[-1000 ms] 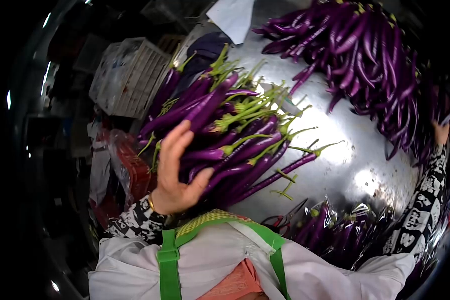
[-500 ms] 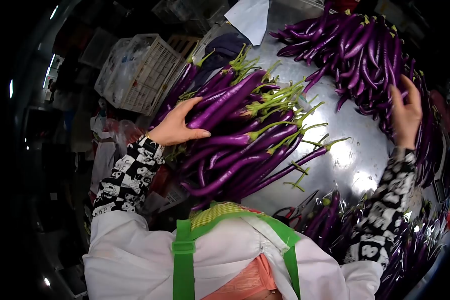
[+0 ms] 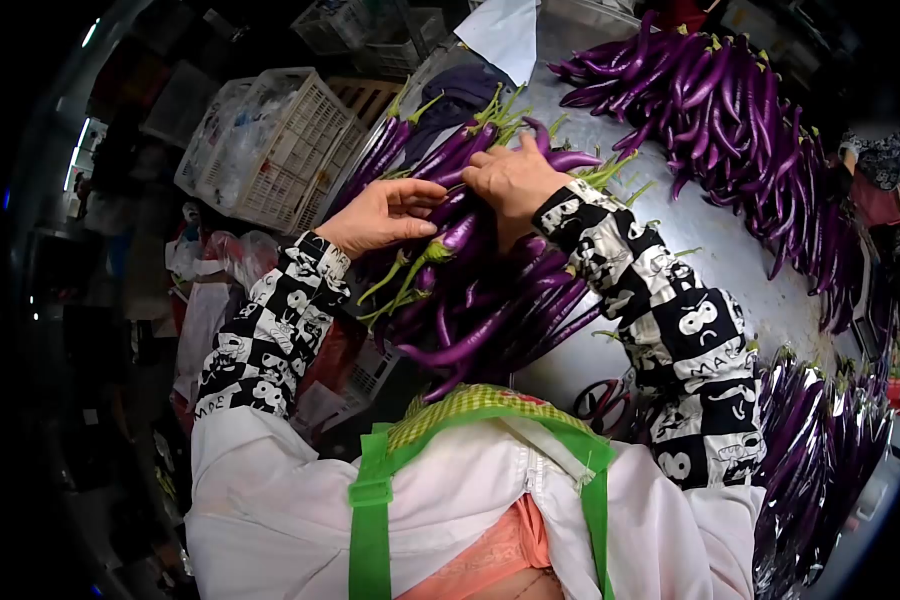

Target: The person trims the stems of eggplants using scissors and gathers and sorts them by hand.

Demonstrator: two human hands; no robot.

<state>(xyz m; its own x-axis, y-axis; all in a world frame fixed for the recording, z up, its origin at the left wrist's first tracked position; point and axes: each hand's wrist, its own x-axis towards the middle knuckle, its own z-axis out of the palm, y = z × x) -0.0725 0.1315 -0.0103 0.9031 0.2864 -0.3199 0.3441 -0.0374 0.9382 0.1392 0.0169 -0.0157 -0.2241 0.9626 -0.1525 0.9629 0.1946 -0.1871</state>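
Long purple eggplants with green stems lie in a heap (image 3: 470,325) in front of me. My left hand (image 3: 382,214) has its thumb and fingers closed about an eggplant (image 3: 457,238) whose green stem points down toward me. Just right of it, my right hand (image 3: 517,185) reaches across the heap with curled fingers, gripping a curved eggplant (image 3: 568,160) that shows beside the knuckles. The fingertips of that hand are partly hidden. Both hands are close together above the heap.
A long row of eggplants (image 3: 710,100) runs along the far right of the metal table (image 3: 715,245). Bagged eggplants (image 3: 820,430) stand at the lower right. Scissors (image 3: 602,402) lie near my apron. A white crate (image 3: 280,150) with plastic bags stands left. Another person's arm (image 3: 850,160) shows at right.
My right hand has come from the far-right row to the heap, beside my left hand. An eggplant now lies at my left fingertips with its stem toward me.
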